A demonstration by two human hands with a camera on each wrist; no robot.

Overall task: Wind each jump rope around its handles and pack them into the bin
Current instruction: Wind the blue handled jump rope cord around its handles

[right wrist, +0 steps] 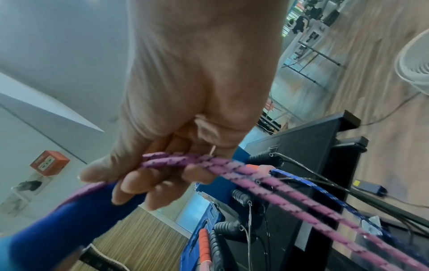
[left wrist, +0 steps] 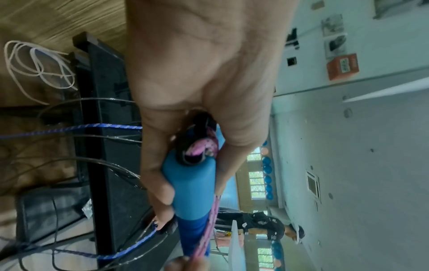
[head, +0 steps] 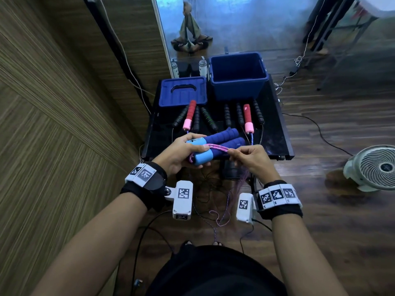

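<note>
My left hand (head: pixel 183 152) grips two blue jump rope handles (head: pixel 222 141) side by side by their light blue ends (left wrist: pixel 190 183), above the near edge of the black table (head: pixel 275 116). Its thumb presses the pink braided rope (head: pixel 215 148) against the handles. My right hand (head: pixel 245 157) pinches that doubled pink rope (right wrist: pixel 232 168) just right of the handles; the rest hangs down toward the floor. An open blue bin (head: pixel 237 75) stands at the table's far right.
The bin's blue lid (head: pixel 182 91) lies at the far left of the table. Two red and pink handles (head: pixel 189 114) and several black ribbed handles (head: pixel 227 115) lie in a row before the bin, their ropes trailing over the near edge. A white fan (head: pixel 376 167) stands on the floor at right.
</note>
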